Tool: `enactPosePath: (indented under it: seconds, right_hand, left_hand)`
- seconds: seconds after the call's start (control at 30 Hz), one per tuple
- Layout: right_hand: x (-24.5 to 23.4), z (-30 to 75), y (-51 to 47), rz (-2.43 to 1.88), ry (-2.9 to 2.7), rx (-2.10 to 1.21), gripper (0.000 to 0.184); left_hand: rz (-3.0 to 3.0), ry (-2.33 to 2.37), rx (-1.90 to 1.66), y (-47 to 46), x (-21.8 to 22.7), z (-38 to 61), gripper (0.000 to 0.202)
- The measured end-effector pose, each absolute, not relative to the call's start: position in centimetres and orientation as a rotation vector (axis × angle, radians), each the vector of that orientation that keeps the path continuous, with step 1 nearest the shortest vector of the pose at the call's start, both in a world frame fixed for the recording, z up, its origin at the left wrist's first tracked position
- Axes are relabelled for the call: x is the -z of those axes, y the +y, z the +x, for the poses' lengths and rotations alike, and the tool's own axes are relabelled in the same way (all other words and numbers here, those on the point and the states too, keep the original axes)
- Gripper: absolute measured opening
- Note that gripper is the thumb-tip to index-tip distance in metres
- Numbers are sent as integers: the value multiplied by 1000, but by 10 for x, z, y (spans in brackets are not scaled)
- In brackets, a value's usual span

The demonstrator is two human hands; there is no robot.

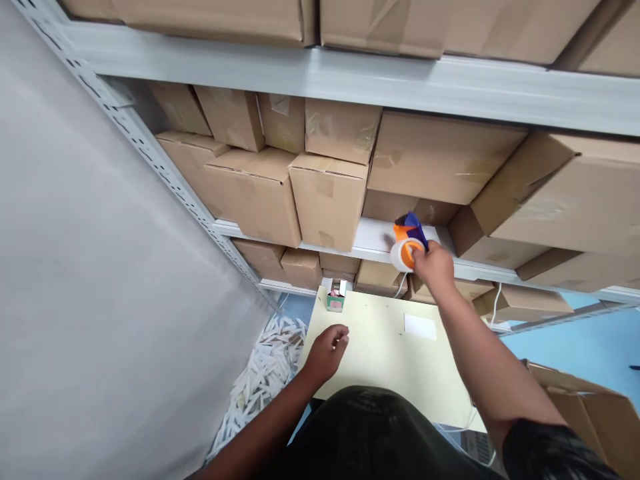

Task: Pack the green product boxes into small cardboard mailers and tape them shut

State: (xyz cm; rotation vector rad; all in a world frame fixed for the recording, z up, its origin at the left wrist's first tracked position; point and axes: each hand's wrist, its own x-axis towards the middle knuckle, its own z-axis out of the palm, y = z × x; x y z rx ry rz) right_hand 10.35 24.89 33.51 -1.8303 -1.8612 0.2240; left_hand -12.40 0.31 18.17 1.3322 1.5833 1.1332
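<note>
My right hand (434, 265) reaches forward to the metal shelf (373, 241) and grips an orange and blue tape dispenser (408, 241) with a white roll of tape, which rests on the shelf board between cardboard boxes. My left hand (327, 348) hovers over the near left part of a pale yellow table (380, 360), fingers loosely curled, with nothing visible in it. A small green box (336, 296) stands at the table's far left corner. A white label (420, 327) lies flat on the table.
Stacked cardboard boxes (327, 200) fill the shelves at every level. A grey wall (75, 300) stands on the left. White paper strips (265, 373) litter the blue floor left of the table. An open carton (590, 407) sits at the lower right.
</note>
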Motion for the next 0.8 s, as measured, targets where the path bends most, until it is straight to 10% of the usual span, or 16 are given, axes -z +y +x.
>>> enactPosePath:
  seconds: [0.17, 0.43, 0.8]
  right_hand:
    - [-291, 134, 137, -1573, -1905, -393, 27]
    - [-244, 221, 64, -1220, -1483, -1398, 47]
    - [-205, 247, 38, -1301, -1080, -1719, 46]
  left_hand:
    - [1239, 1321, -1234, 31, -239, -48, 64]
    - [1485, 1506, -1162, 10, -245, 50, 42]
    - [1382, 1600, -1398, -47, -242, 61, 45]
